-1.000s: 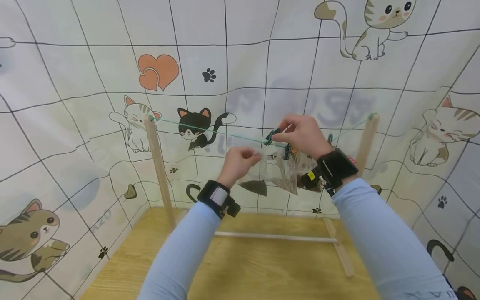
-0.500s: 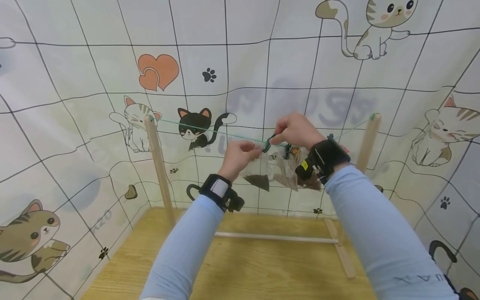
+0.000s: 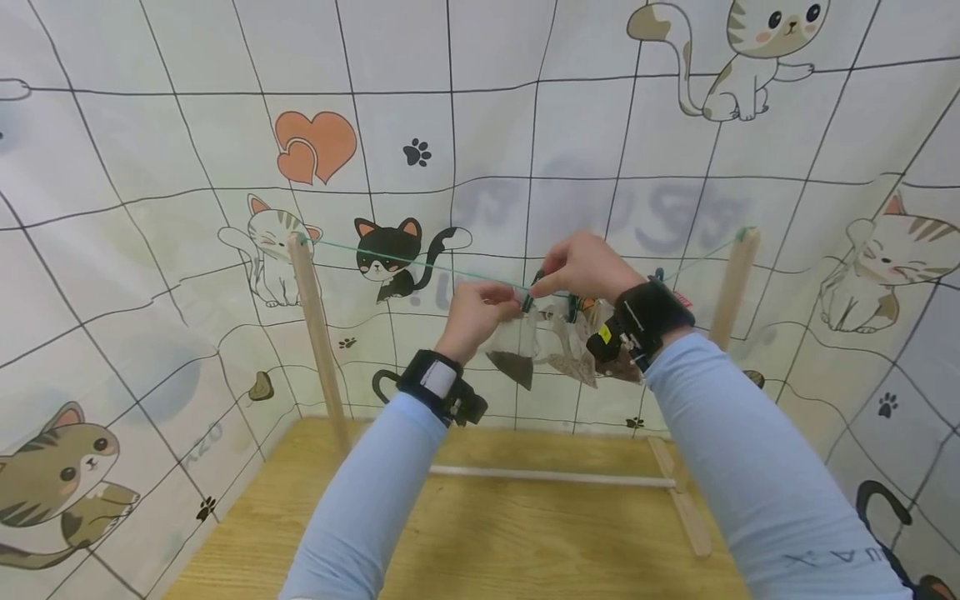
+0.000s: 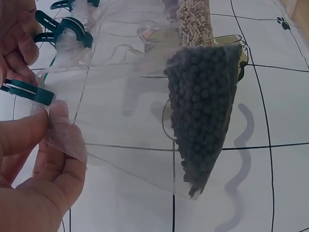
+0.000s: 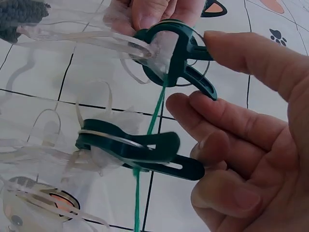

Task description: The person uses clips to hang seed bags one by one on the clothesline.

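My left hand (image 3: pixel 476 317) pinches the top edge of a clear plastic bag (image 4: pixel 200 111) with dark round pellets in its bottom. A dark green spring clip (image 5: pixel 182 53) sits at the bag's gathered top, on the thin green string (image 5: pixel 155 112). My right hand (image 3: pixel 588 265) has thumb and fingers at the two handles of this clip. Just to its right along the string, a second green clip (image 5: pixel 128 145) holds another bag (image 3: pixel 572 365), with pale contents. In the left wrist view, pale rod-shaped pellets (image 4: pixel 195 21) show behind the dark ones.
The string runs between a left wooden post (image 3: pixel 318 342) and a right wooden post (image 3: pixel 735 292). A white rod (image 3: pixel 555 476) crosses low above the wooden tabletop (image 3: pixel 465 542). Behind hangs a white sheet (image 3: pixel 480 133) printed with cats. More bags hang partly hidden behind my right wrist.
My left hand has risen and moved slightly right, lifting the dark-pellet bag's top toward the string. My right hand has brought the clip down a little, and it now stands more upright.
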`<state>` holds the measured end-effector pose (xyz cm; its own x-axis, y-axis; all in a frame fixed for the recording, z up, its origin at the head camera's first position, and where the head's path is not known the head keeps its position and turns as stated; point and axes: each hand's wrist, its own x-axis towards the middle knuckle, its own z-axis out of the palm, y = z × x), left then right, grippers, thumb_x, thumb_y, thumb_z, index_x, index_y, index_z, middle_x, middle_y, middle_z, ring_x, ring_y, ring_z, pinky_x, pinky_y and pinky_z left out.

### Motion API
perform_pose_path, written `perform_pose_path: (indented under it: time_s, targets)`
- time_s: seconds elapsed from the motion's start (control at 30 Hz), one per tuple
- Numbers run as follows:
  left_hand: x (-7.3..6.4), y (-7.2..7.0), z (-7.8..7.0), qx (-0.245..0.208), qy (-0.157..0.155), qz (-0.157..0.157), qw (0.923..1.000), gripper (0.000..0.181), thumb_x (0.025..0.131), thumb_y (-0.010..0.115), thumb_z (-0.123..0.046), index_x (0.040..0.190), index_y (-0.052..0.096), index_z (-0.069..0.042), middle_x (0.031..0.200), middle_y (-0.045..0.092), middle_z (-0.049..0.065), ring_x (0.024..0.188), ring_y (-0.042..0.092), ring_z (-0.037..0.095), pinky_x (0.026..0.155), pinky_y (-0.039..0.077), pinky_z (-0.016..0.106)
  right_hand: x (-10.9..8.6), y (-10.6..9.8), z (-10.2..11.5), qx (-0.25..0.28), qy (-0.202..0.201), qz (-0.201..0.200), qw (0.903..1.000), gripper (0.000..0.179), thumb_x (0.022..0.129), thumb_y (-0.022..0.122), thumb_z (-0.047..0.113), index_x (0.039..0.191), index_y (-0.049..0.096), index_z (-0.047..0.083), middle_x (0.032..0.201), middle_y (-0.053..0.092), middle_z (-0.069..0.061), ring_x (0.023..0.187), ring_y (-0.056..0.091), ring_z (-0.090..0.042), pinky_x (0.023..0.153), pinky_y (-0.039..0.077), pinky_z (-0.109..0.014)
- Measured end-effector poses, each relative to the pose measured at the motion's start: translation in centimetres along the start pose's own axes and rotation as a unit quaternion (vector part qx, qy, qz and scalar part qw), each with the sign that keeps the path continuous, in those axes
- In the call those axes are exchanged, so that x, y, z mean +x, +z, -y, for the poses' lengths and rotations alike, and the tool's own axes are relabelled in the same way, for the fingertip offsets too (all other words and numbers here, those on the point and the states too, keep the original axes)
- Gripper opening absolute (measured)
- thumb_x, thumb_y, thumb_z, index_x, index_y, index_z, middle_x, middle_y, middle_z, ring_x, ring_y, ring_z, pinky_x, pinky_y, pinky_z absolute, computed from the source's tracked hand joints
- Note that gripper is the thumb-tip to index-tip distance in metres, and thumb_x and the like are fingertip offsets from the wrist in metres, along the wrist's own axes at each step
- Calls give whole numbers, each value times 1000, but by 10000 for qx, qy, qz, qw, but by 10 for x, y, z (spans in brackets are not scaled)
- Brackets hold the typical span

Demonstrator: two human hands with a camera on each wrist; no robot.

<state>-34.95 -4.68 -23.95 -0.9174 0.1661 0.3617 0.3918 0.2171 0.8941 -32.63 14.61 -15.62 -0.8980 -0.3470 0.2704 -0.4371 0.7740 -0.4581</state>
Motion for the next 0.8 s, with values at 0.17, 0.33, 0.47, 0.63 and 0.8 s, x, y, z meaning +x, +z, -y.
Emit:
perform_pose_path:
  time_s: [0.17,0.33,0.47,0.63,0.8]
  targets:
    - [-2,-2,2,-107,-11,131,9999,25,95,71,-2,119,73,2,111,74,13,99,73,26,95,57,39,0,1,-1,-209,-110,69,9997,36,93,75,27,116,74,-1,119,71,-21,105,65,-35,88,55,-49]
    - [-4,-1,3,72,-66,266,9996,23,97,69,-3,119,72,1,113,74,12,103,71,26,97,55,43,-4,0,1,-324,-168,316,9988,42,92,75,25,123,70,-3,125,69,-22,105,66,-34,84,58,-46]
    - [-5,1,6,322,-60,357,9988,23,98,68,-4,120,72,1,114,74,13,107,69,27,98,55,45,-14,-7,1,-423,-384,300,9979,47,94,72,25,130,66,-4,132,65,-23,118,62,-39,93,55,-51]
    - [-11,-3,11,935,166,386,9947,27,100,67,-12,125,70,-2,121,72,12,113,67,28,98,54,43,-41,-20,-8,-318,-704,-412,9962,42,100,65,25,134,64,0,132,65,-20,117,64,-37,93,54,-54]
    - [-29,-17,15,1824,562,235,9813,32,100,64,-15,130,67,-4,128,69,13,114,66,29,96,55,44,-82,-21,-31,-200,-1068,-1411,9840,37,104,63,24,135,64,3,128,68,-18,106,66,-31,89,54,-43]
